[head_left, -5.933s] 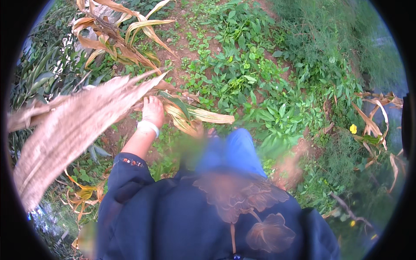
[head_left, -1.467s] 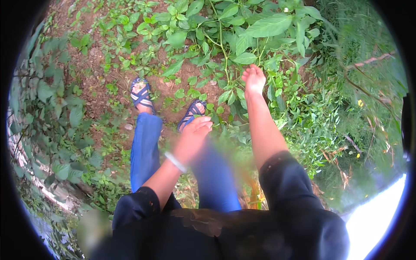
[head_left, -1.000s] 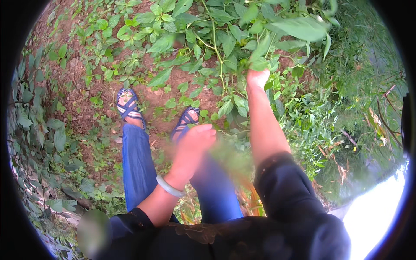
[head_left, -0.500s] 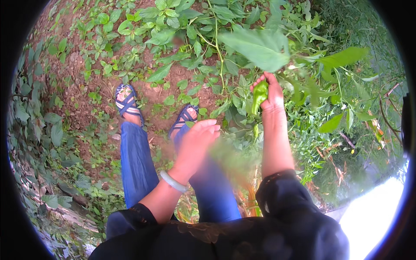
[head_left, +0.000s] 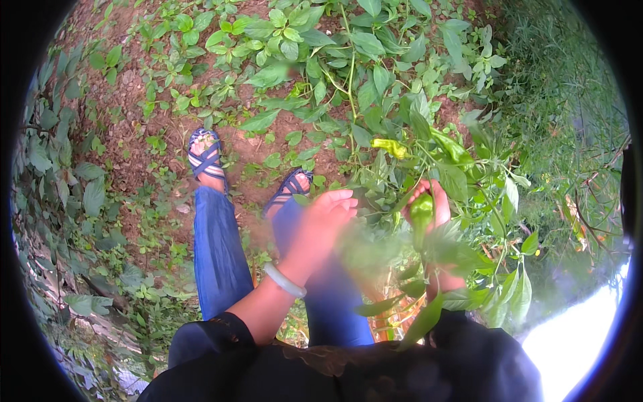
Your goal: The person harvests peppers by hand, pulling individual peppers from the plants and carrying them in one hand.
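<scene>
While the right hand [head_left: 440,204] clasps a green pepper [head_left: 420,216], the left hand [head_left: 317,229] curves, its grip unclear

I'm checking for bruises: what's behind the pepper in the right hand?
Part of the right hand shows behind the pepper; the pepper's covered far side can't be seen.

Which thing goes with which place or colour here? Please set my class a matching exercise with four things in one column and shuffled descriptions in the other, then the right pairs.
Things:
1. green pepper
2. bracelet
3. left sandal
4. yellowish pepper

Descriptions:
A. dark blue, with crossing straps
B. among the leaves, higher in the picture than both hands
C. held in the right hand
D. pale, around the wrist of the left hand

Right pairs: 1-C, 2-D, 3-A, 4-B
</scene>
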A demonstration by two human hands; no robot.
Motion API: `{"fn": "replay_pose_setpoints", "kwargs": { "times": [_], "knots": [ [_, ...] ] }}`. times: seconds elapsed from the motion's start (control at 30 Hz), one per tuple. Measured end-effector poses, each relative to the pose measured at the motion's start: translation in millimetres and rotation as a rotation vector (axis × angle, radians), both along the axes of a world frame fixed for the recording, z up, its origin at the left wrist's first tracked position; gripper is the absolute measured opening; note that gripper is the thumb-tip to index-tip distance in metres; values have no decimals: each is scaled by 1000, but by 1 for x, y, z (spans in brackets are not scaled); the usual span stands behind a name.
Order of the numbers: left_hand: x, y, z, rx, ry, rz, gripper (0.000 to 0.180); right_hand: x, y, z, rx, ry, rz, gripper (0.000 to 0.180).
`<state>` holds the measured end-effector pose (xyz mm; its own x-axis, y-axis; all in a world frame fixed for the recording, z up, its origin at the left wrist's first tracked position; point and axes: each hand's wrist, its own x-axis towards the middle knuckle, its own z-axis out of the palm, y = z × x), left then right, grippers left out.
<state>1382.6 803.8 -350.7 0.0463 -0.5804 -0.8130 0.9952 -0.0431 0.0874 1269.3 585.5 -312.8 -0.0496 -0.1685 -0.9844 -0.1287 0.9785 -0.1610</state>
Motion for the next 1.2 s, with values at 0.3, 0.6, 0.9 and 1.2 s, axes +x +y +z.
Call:
{"fn": "replay_pose_setpoints", "kwargs": {
  "times": [0.3,0.6,0.9,1.2],
  "knots": [
    [8,1,4,2,16,-8,26,-20,11,6,-14,-242,375,23],
    [-61,-27,-21,-100,152,-169,34,-10,36,14,13,88,247,26],
    [-83,-77,-29,-109,477,-136,21,10,57,26,-74,194,271,23],
    [-115,-78,-44,-193,545,41,20,-1,57,37,-113,55,379,28]
  ]
}}
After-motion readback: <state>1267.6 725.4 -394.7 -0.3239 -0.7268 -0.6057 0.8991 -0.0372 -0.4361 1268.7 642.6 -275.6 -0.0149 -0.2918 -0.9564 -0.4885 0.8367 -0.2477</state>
